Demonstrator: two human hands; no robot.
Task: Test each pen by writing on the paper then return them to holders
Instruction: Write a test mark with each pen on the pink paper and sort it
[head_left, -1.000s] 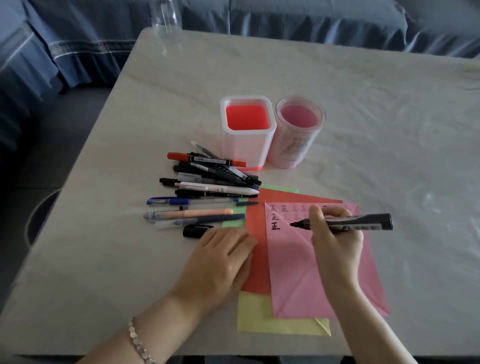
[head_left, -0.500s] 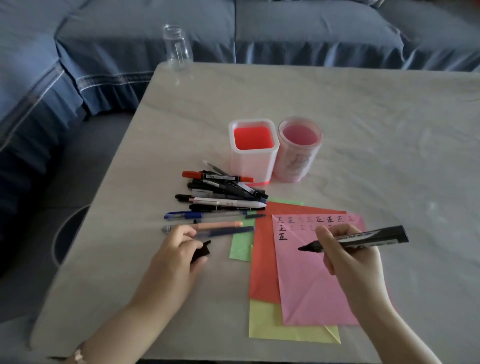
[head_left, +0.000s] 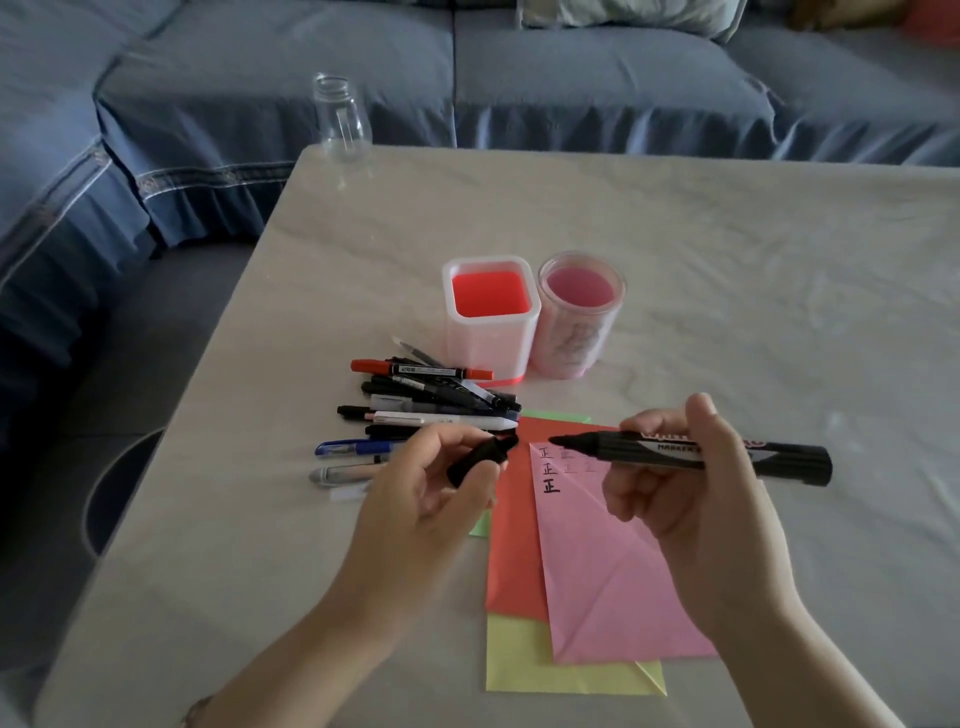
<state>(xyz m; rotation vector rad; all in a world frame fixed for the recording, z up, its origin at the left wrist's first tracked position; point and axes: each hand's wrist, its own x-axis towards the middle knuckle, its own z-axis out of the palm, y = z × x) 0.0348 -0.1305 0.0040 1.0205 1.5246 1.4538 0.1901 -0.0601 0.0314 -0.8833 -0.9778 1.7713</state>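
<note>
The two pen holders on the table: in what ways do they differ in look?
The square holder has white walls and a bright red inside. The round holder has clear pinkish walls and a paler pink inside. Both stand upright, side by side.

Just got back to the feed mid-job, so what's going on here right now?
A person works at a table. The right hand holds an uncapped black marker above the pink paper, which carries written test marks. The left hand holds the cap close to the marker's tip, not yet on. The other pens lie piled left of the paper, and none stand in the square holder or the round holder.
</note>
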